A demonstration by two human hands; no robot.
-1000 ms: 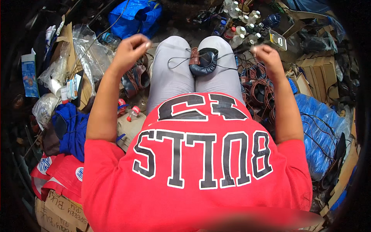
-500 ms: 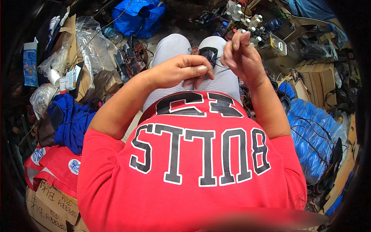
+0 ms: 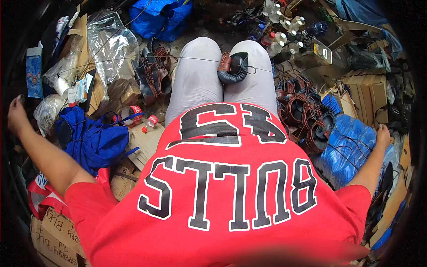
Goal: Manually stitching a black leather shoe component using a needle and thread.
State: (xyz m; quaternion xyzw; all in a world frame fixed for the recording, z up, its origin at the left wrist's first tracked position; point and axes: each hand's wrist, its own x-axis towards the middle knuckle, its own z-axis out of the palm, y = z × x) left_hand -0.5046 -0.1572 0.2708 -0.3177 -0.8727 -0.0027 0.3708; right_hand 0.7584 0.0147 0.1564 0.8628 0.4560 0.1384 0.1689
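**Head view: arms flung wide, thread drawn across my lap**

Head view, looking straight down my red shirt [image 3: 222, 196]. My left hand [image 3: 17, 115] is out at the far left edge, fingers curled shut as if pinching something thin — I cannot make out what from here. My right hand [image 3: 382, 135] is out at the far right, above the blue plastic bag [image 3: 351, 142]; its grip is too small to read, so I cannot tell whether it pinches anything.

Between them a thin thread [image 3: 195, 58] runs taut across my grey-trousered knees [image 3: 195, 75], though its ends fade before reaching either hand. It passes at the leather piece [image 3: 235, 67] — a curved black and brown part resting in my lap, between the thighs.

As I judge it, one stitch is being pulled tight; the piece looks only partly sewn, so more stitching is left.

Around me: brown and black leather straps [image 3: 153, 75] just left of my knee, more coiled pieces [image 3: 307, 115] at my right, white bottles [image 3: 280, 38] ahead, a blue cloth [image 3: 91, 138] and cardboard [image 3: 147, 142] on the floor.
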